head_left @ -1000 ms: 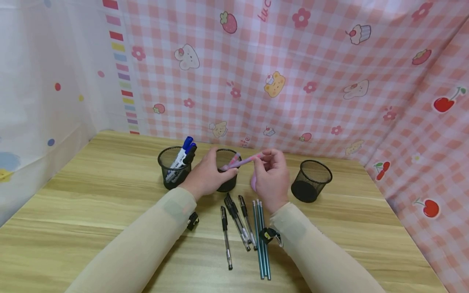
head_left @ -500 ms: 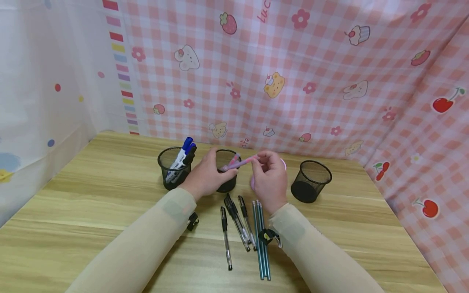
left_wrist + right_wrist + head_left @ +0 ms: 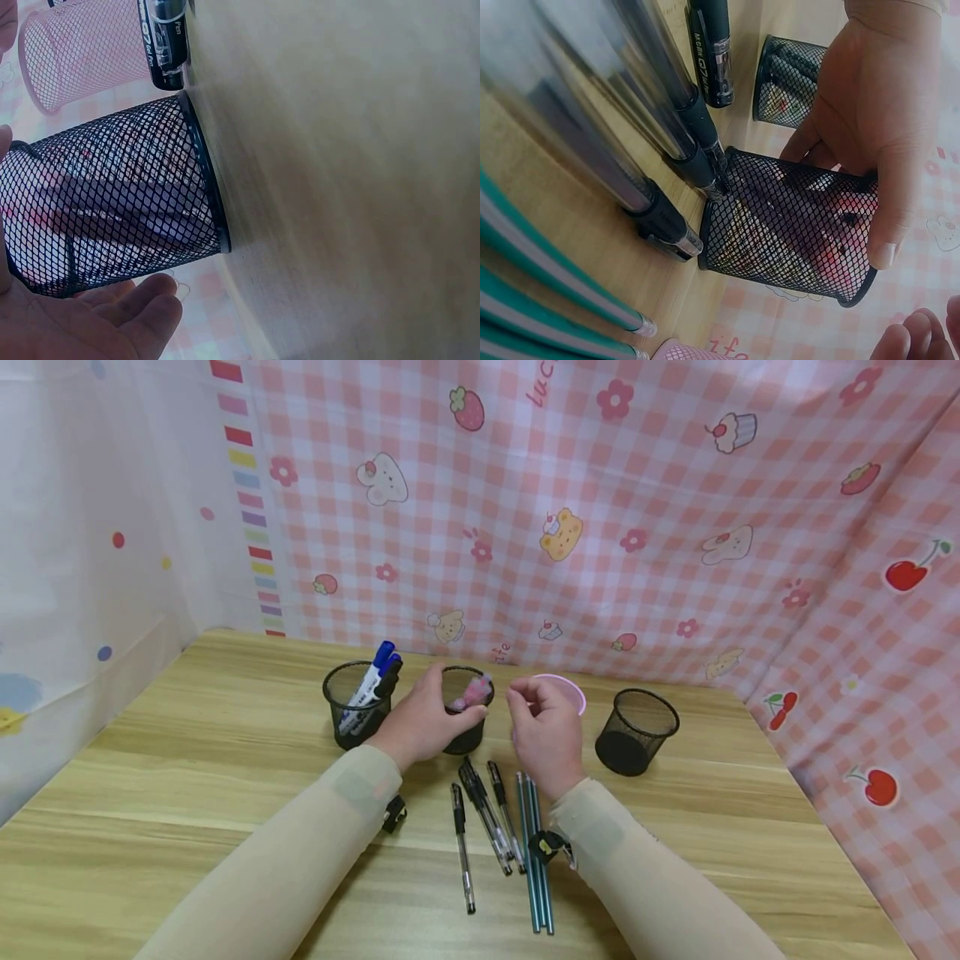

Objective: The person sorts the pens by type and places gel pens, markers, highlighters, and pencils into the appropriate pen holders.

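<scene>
My left hand (image 3: 422, 718) holds a black mesh pen cup (image 3: 463, 741) upright on the table, its thumb at the near rim and its fingers round the side. Inside this cup (image 3: 787, 225) lean pink and purple pens (image 3: 474, 692), their lower parts visible through the mesh in the left wrist view. Just right of the cup hovers my right hand (image 3: 547, 731), fingers bent loosely with nothing visible between them. Behind that hand stands a pink mesh cup (image 3: 576, 693), mostly covered in the head view; its wall (image 3: 86, 56) shows in the left wrist view.
Left of the held cup, another black mesh cup (image 3: 330, 697) contains blue and black markers (image 3: 367, 685). A further black mesh cup (image 3: 637, 731) stands at right. Several black gel pens (image 3: 463, 852) and teal pencils (image 3: 536, 877) lie in front on the wooden table (image 3: 225, 760).
The purple pen that my right hand pinched over the rim has been let go and now sits in the cup. My right hand drew back slightly; my left hand stayed put.
</scene>
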The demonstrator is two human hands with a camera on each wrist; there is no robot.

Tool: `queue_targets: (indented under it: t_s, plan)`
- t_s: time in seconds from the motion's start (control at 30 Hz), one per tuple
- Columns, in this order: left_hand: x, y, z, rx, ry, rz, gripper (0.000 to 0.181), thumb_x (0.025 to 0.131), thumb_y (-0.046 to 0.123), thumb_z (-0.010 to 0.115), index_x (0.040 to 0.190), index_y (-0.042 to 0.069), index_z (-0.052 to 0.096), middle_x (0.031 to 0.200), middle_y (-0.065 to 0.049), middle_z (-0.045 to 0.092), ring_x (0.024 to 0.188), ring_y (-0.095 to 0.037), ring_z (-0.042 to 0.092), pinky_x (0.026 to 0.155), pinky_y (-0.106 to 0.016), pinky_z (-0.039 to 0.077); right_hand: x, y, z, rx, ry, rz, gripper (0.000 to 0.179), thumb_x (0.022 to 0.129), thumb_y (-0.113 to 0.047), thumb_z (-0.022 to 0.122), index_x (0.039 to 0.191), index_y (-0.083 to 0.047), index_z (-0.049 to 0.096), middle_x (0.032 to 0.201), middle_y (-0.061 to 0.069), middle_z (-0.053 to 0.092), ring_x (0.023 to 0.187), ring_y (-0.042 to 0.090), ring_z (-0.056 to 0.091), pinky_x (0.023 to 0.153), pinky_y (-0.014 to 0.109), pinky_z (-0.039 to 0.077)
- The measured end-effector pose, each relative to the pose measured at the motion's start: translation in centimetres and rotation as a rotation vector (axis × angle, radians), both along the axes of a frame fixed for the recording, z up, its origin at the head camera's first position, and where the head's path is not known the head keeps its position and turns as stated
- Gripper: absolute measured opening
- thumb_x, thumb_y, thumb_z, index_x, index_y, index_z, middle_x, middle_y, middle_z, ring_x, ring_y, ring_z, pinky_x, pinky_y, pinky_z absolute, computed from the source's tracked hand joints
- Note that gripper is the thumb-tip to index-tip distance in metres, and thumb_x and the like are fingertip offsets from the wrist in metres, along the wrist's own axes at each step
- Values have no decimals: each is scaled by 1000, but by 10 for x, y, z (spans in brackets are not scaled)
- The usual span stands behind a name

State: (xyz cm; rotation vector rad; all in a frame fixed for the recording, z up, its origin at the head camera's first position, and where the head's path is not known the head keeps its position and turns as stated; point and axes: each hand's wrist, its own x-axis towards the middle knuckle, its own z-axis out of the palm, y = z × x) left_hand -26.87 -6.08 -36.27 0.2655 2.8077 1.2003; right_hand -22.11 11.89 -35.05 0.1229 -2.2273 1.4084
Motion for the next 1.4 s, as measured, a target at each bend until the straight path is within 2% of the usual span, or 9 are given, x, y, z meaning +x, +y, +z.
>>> queue_targets:
  t_s: [0.17,0.4,0.57,0.83,0.93,1.03,1.13,1.23,1.4]
  plan:
    - [0,0,0,-1,-7,1,109,92,72,64,169,14,14,172,-16,29,152,-38,42,120,-58,40,1,1,1,28,-8,-5,12,102,-12,69,108,-4,76,96,11,76,77,17,61,66,22,50]
    - [0,1,0,-4,-7,2,110,92,73,64,169,14,14,173,-16,28,152,-38,42,120,-58,40,2,4,2,11,-25,-1,14,103,-14,68,109,-4,75,97,11,75,78,17,62,68,23,51]
    - [1,1,0,-8,-7,0,111,91,73,65,169,13,13,173,-17,27,153,-39,41,121,-58,39,0,12,2,54,13,-4,16,102,-13,66,111,-2,74,103,14,76,85,24,68,77,32,55]
    - [0,0,0,-4,9,2,108,91,73,65,168,14,16,172,-16,29,153,-40,40,121,-58,39,-1,27,9,133,82,-10,19,101,-17,67,110,-1,74,100,12,71,82,23,60,72,31,48]
    - [-1,0,0,-1,10,-1,108,91,72,65,168,14,16,172,-16,29,152,-40,41,121,-59,39,-5,36,12,184,107,-8,22,99,-16,69,113,1,73,107,16,71,94,28,59,82,38,49]
    - [-1,0,0,-2,6,-1,108,91,73,64,168,15,16,172,-16,29,152,-40,42,120,-59,40,-12,46,14,291,111,-13,30,98,-18,70,120,2,71,121,20,71,112,35,56,97,48,45]
    - [-1,0,-1,-3,6,-2,109,91,74,64,168,15,16,173,-16,28,152,-39,42,120,-59,40,-19,57,13,406,55,-1,44,99,-25,71,133,2,66,138,21,65,129,41,50,110,55,40]
    - [-1,0,-1,-1,6,-1,108,91,72,65,168,15,16,172,-16,29,151,-40,42,120,-59,40,-26,65,10,499,-63,34,63,100,-35,71,148,2,55,156,22,51,145,43,40,120,60,35]
    - [0,0,0,2,1,-3,106,92,70,65,169,16,15,173,-16,28,151,-40,43,119,-59,40,-34,71,7,583,-265,86,89,100,-52,67,164,-1,32,173,19,25,159,44,19,123,69,28]
